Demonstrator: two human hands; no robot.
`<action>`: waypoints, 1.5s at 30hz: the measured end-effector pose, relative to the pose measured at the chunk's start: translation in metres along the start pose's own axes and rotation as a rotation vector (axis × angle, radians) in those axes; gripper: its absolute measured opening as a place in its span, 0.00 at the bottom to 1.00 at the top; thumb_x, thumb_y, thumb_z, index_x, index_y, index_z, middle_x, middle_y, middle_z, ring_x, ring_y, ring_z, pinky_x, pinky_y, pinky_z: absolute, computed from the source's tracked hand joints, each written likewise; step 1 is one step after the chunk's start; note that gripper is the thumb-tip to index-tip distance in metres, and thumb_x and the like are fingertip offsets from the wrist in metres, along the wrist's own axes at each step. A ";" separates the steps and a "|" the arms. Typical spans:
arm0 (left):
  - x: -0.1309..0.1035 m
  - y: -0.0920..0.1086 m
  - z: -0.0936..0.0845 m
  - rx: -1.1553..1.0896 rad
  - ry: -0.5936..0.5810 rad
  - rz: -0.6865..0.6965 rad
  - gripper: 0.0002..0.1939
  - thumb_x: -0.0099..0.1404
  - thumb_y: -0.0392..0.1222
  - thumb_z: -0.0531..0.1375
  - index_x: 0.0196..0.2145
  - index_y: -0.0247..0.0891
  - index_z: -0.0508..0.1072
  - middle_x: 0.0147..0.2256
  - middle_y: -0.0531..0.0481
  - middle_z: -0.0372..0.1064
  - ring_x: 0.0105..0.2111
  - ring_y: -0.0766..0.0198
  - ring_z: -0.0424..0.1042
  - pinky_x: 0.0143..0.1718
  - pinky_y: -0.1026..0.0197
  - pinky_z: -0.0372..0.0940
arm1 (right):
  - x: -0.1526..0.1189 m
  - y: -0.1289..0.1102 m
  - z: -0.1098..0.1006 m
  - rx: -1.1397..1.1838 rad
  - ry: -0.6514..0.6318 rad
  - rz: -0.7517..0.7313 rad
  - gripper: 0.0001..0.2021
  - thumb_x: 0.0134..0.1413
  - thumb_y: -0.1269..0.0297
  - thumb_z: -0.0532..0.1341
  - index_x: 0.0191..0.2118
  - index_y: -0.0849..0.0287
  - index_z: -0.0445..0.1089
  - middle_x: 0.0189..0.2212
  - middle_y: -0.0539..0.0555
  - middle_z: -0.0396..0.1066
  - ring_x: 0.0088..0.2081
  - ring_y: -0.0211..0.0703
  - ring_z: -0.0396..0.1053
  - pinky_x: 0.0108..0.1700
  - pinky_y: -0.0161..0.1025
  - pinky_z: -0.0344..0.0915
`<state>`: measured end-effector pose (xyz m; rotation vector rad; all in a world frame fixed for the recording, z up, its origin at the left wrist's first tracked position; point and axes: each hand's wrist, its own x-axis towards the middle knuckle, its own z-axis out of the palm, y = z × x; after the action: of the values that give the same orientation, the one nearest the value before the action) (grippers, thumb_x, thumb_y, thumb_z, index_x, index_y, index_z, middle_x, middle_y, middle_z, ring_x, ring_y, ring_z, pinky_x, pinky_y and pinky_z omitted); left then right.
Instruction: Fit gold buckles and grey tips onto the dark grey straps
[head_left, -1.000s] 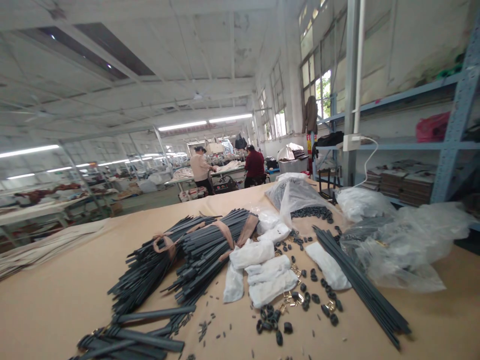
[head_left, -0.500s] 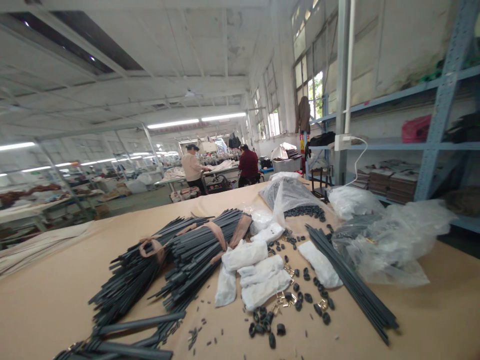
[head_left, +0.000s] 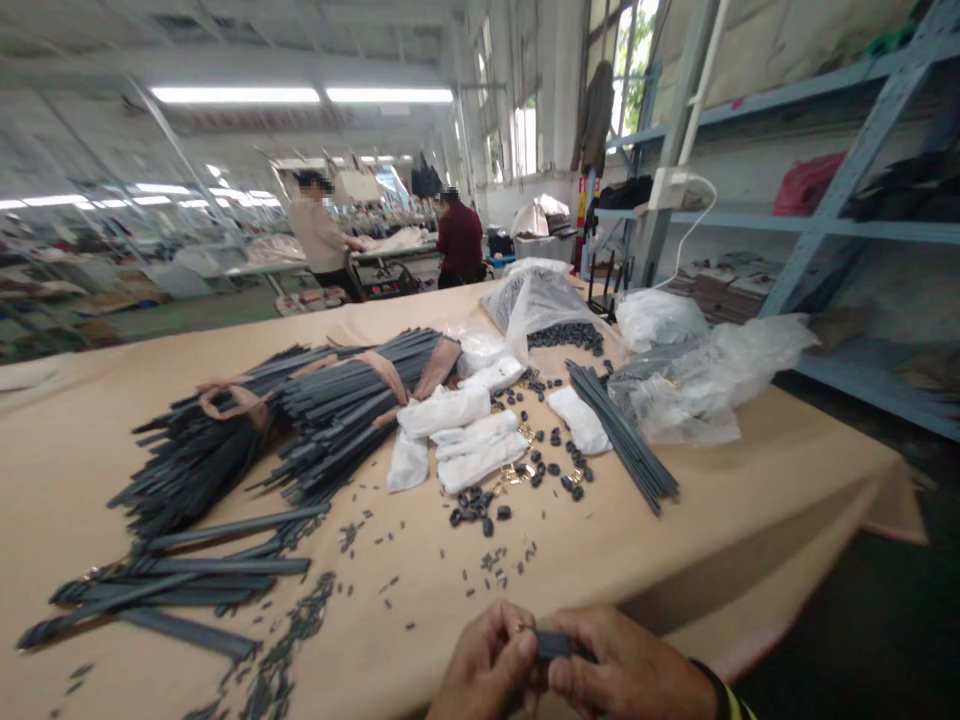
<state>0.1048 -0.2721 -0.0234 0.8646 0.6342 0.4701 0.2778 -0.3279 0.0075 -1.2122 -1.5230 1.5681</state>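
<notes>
At the near edge of the table (head_left: 420, 650), my left hand (head_left: 487, 660) and my right hand (head_left: 615, 665) are close together, both closed on a dark grey strap (head_left: 553, 645). A small gold-coloured metal piece (head_left: 519, 628) shows at my left fingertips; its shape is too small to tell. The strap's far end is hidden under my right fingers. Ahead of my hands lie small dark cut pieces (head_left: 495, 570), black loops (head_left: 472, 505) and gold buckles (head_left: 517, 472). Finished-looking straps (head_left: 202, 585) are piled at the left.
Two tied bundles of dark strips (head_left: 360, 400) and loose strips (head_left: 622, 440) lie farther back. White wrapped packets (head_left: 480, 450) and clear plastic bags (head_left: 675, 395) sit among them. Blue shelving (head_left: 810, 225) stands right. Two people (head_left: 319, 235) work at another table behind.
The view has tipped downward, showing more of the near table. My two hands, out of view before, now appear at the bottom with a strap between them.
</notes>
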 end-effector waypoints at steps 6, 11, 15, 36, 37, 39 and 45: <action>0.003 0.003 -0.003 0.086 -0.081 0.059 0.09 0.59 0.43 0.57 0.28 0.35 0.62 0.21 0.55 0.62 0.21 0.72 0.61 0.26 0.65 0.56 | 0.002 0.009 -0.004 0.125 -0.026 -0.031 0.24 0.55 0.48 0.50 0.35 0.68 0.68 0.19 0.48 0.61 0.18 0.27 0.51 0.20 0.27 0.49; 0.007 0.009 -0.011 0.126 -0.064 0.057 0.11 0.56 0.46 0.59 0.29 0.36 0.62 0.21 0.55 0.64 0.22 0.70 0.64 0.28 0.65 0.58 | 0.009 0.009 -0.006 -0.005 0.044 -0.008 0.13 0.55 0.59 0.53 0.31 0.65 0.66 0.19 0.48 0.64 0.20 0.29 0.56 0.23 0.27 0.52; 0.009 0.013 -0.014 0.200 -0.038 -0.014 0.12 0.56 0.47 0.59 0.29 0.36 0.63 0.19 0.55 0.64 0.19 0.71 0.63 0.24 0.67 0.58 | 0.016 -0.003 0.000 -0.329 0.149 -0.022 0.09 0.55 0.67 0.52 0.27 0.63 0.64 0.19 0.48 0.66 0.22 0.31 0.62 0.28 0.28 0.55; 0.009 0.030 -0.020 0.399 0.383 0.091 0.12 0.57 0.46 0.57 0.29 0.33 0.64 0.19 0.56 0.65 0.15 0.74 0.59 0.15 0.70 0.55 | 0.100 -0.004 -0.039 -0.412 0.413 -0.046 0.05 0.45 0.72 0.59 0.25 0.62 0.61 0.21 0.48 0.62 0.26 0.35 0.62 0.33 0.36 0.61; 0.008 0.029 -0.020 0.409 0.400 0.109 0.11 0.57 0.46 0.56 0.29 0.33 0.64 0.20 0.56 0.65 0.15 0.74 0.60 0.16 0.70 0.55 | 0.090 -0.007 -0.037 -0.223 0.369 -0.005 0.05 0.46 0.70 0.59 0.26 0.62 0.61 0.21 0.48 0.63 0.25 0.34 0.63 0.31 0.35 0.63; 0.008 0.028 -0.017 0.427 0.441 0.145 0.11 0.58 0.46 0.56 0.30 0.33 0.64 0.20 0.55 0.65 0.16 0.73 0.61 0.16 0.70 0.57 | 0.071 -0.013 -0.029 0.179 0.298 0.055 0.07 0.47 0.66 0.60 0.28 0.63 0.62 0.22 0.48 0.66 0.25 0.34 0.67 0.31 0.35 0.65; 0.002 0.025 -0.003 0.534 0.508 0.267 0.10 0.58 0.46 0.56 0.31 0.35 0.65 0.22 0.54 0.67 0.18 0.71 0.62 0.18 0.68 0.58 | 0.038 -0.006 -0.007 0.677 0.358 0.144 0.12 0.41 0.64 0.66 0.28 0.65 0.64 0.23 0.49 0.69 0.26 0.32 0.70 0.31 0.30 0.68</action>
<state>0.1012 -0.2549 -0.0057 1.3622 1.1491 0.7933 0.2687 -0.2905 0.0067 -1.1257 -0.6071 1.6505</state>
